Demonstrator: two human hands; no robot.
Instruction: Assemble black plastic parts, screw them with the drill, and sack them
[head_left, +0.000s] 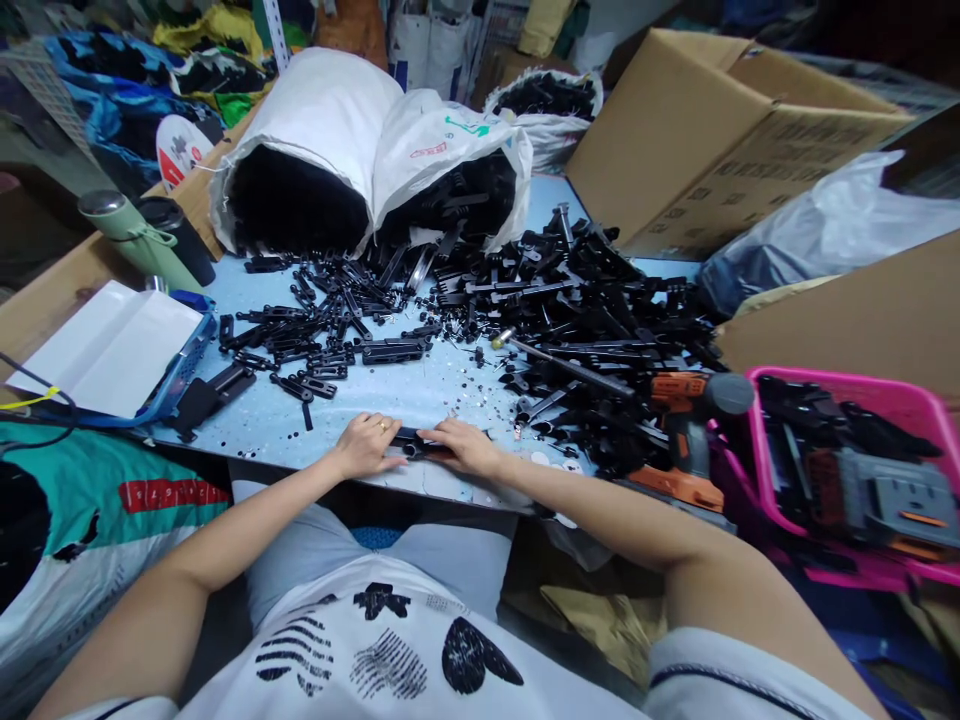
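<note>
At the front edge of the light-blue table (337, 408), both my hands are on one black plastic part (409, 440). My left hand (367, 443), with a ring on one finger, closes over its left end. Over the right end lie the bent fingers of my right hand (466, 446). Most of the part is covered by my fingers, so its full shape is hidden. Ahead and to the left are loose black hinged pieces (315, 335). A bigger heap of long black parts (585, 310) spreads to the right, with a hammer (562, 362) lying against it.
An orange-black cordless drill (686, 440) stands at the right, beside a pink basket (761, 450) holding tools and parts. Two white sacks (322, 110) spill black pieces at the back. A cardboard box (675, 150) stands back right; a green flask (131, 235) and blue basket (176, 350) are left.
</note>
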